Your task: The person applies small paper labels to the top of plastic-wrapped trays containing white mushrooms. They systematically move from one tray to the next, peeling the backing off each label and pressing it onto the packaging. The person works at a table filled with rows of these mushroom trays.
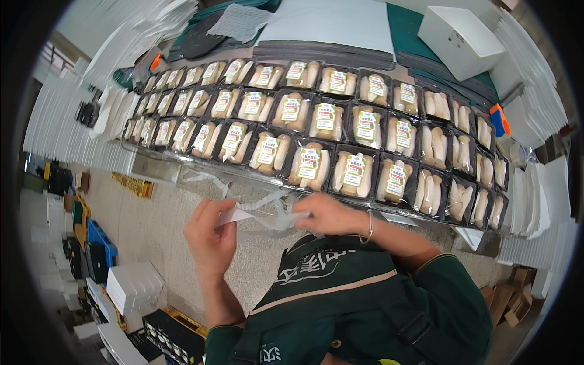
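My left hand (212, 237) pinches the white end of a thin label strip (273, 221) between thumb and fingers. At the strip's other end, my right hand (328, 214), with a bracelet at the wrist, grips a translucent, crumpled stretch of it. Both hands are in front of the table's near edge, above my apron. Just beyond them lie rows of black trays of king oyster mushrooms (309, 166) wrapped in clear film. Most packs at the left and middle bear a white and green label; the packs at the right, such as one mushroom tray (429, 191), show none.
Loose backing strips (214, 180) hang below the table edge. Stacked white foam trays (68, 123) stand at the left, and a white foam box (461, 43) at the back right. Orange-and-blue tape dispenser (500, 120) sits at the right end. Crates, including a white foam box (134, 287), stand on the floor.
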Demonstrator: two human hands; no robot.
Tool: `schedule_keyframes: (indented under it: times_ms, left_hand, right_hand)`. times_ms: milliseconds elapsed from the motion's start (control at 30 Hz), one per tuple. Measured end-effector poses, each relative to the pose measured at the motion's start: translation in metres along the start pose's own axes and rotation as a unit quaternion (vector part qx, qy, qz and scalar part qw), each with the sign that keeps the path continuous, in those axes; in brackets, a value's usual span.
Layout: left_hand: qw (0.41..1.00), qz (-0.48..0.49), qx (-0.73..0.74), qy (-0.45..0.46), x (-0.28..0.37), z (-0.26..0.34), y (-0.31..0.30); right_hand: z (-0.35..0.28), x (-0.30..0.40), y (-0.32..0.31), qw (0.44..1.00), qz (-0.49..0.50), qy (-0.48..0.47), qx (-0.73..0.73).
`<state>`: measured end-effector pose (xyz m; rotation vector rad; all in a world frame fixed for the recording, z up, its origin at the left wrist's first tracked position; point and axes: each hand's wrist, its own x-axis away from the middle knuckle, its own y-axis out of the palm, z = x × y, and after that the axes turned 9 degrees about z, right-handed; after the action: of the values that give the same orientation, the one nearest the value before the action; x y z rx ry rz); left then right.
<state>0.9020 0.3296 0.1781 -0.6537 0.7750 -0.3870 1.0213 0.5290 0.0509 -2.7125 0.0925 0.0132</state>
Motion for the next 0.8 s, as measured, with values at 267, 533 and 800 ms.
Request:
schedule_keyframes:
  times_ms: [267, 533, 800]
  left_hand:
    - [0.868, -0.343, 0.237, -0.27, 0.032, -0.031, -0.052]
    - [0.824, -0.055, 0.478, -0.3, 0.038, -0.001, -0.057]
    - [0.793, 0.035, 0.539, -0.282, 0.051, 0.014, -0.071]
  right_hand:
    - [0.007, -0.033, -0.023, 0.99, 0.116, -0.06, -0.055]
    - [-0.069, -0.032, 0.019, 0.975, -0.09, -0.143, -0.145]
    - [-0.046, -0.078, 0.033, 0.981, -0.091, -0.098, -0.142]
